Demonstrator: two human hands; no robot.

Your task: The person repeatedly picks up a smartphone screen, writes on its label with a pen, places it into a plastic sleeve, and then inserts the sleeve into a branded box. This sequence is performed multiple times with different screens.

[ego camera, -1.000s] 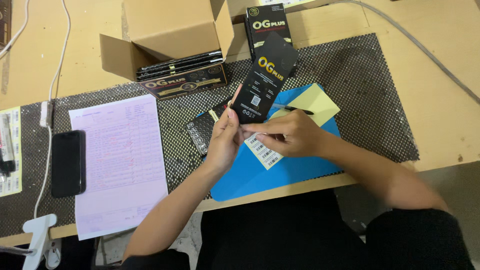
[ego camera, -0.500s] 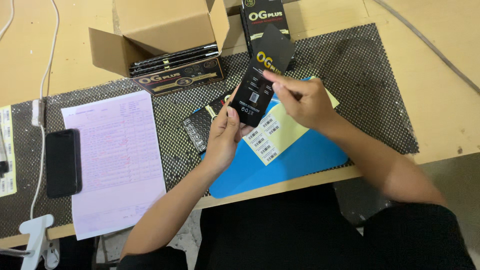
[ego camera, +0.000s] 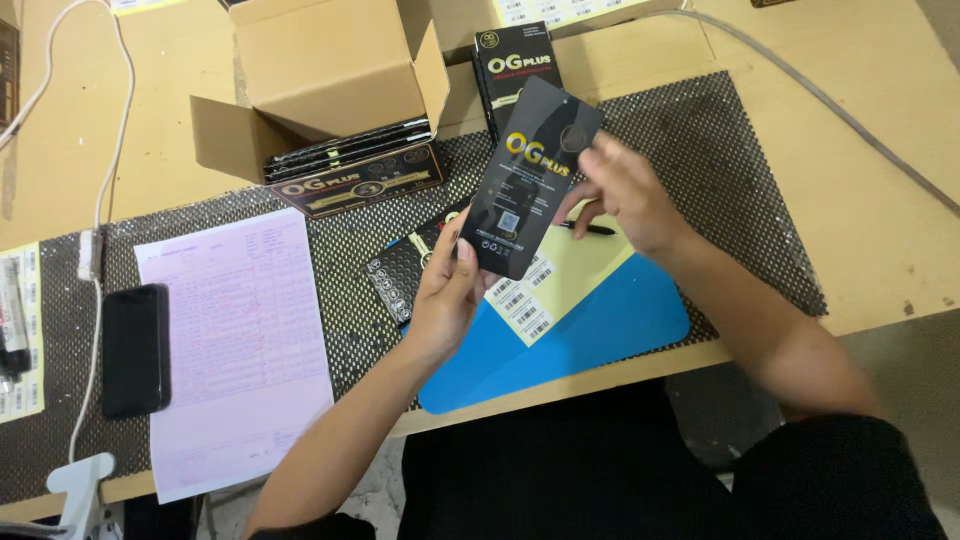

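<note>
My left hand (ego camera: 446, 295) grips a flat black packet with gold lettering (ego camera: 528, 180) by its lower edge, holding it up over the mat. Just right of the packet's upper edge hovers my right hand (ego camera: 628, 195), blurred, fingers spread and holding nothing. Beneath the packet lie a yellow sheet with barcode stickers (ego camera: 560, 280), a blue pad (ego camera: 590, 330) and a black pen (ego camera: 592, 229). Another black packet (ego camera: 400, 270) lies flat on the mat under my left hand.
An open cardboard box (ego camera: 330, 75) with several black packets (ego camera: 350, 165) stands at the back. A further black packet (ego camera: 515, 60) lies behind. A pink form (ego camera: 235, 340) and a black phone (ego camera: 135, 350) lie left on the dotted mat (ego camera: 740, 170). Cables run along the wooden table.
The packet has been turned from its barcode side to its gold-lettered face and lifted slightly. My right hand has come off it and moved to its right edge.
</note>
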